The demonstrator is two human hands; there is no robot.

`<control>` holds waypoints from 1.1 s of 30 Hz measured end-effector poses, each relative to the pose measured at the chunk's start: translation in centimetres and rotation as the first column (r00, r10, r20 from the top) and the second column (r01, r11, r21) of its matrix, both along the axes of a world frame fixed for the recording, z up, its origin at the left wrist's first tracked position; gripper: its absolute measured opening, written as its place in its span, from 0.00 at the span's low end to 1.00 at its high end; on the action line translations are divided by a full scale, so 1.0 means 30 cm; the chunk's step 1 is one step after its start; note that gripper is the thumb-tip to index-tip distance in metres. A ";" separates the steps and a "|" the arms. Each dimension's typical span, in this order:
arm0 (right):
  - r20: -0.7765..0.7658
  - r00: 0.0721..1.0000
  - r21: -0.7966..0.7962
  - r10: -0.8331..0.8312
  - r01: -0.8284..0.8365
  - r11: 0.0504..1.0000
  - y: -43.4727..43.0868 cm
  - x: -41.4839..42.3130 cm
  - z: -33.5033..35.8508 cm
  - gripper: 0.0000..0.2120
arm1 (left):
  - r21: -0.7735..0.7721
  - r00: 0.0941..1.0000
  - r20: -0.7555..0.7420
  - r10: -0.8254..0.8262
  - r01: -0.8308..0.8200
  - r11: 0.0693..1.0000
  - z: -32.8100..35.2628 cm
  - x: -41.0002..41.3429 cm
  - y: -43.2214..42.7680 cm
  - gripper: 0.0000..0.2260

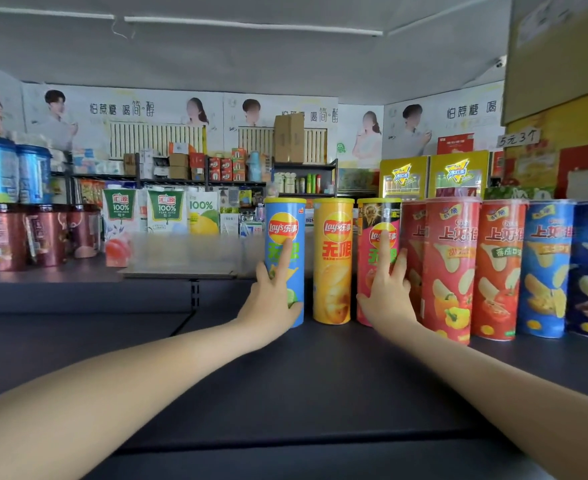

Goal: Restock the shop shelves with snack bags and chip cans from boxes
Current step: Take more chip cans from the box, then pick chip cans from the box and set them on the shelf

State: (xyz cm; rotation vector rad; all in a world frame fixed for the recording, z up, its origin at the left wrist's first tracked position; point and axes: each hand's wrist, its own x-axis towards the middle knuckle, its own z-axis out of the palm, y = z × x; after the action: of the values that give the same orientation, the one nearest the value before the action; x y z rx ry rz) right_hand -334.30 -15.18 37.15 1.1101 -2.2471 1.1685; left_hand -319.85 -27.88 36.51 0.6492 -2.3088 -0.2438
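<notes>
1 wide-angle view from the person's head faces forward, nearly level, along the dark shelf [320, 393]. The left hand [271, 299] and right hand [386, 299] reach to mid-frame, near the lens. The can row [332, 258] stands just beyond the hands, with the back wall [147, 112] far behind them and the ceiling [285, 64] above.

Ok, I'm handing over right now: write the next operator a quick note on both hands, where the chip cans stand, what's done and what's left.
Left hand: open, fingers flat on the blue Lay's can, leftmost in the row.
Right hand: open, fingers on the pink Lay's can; the yellow Lay's can stands untouched between them.
Done: all cans stand upright on the dark shelf, with red cans and blue cans to the right.
Left: probably square up the three Lay's cans, then fetch more stock from the boxes.
</notes>
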 end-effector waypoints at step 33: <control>0.039 0.787 -0.293 0.615 -0.580 0.760 0.504 0.593 -0.125 0.10 | 0.424 0.820 -0.496 0.287 -0.060 0.904 -0.157 0.599 0.821 0.17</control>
State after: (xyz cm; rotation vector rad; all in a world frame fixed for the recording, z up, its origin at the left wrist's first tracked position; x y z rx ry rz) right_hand -316.50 -0.07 33.40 1.7476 -1.7688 1.7786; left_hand -301.88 -3.24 31.81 0.8570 -1.6354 -0.7211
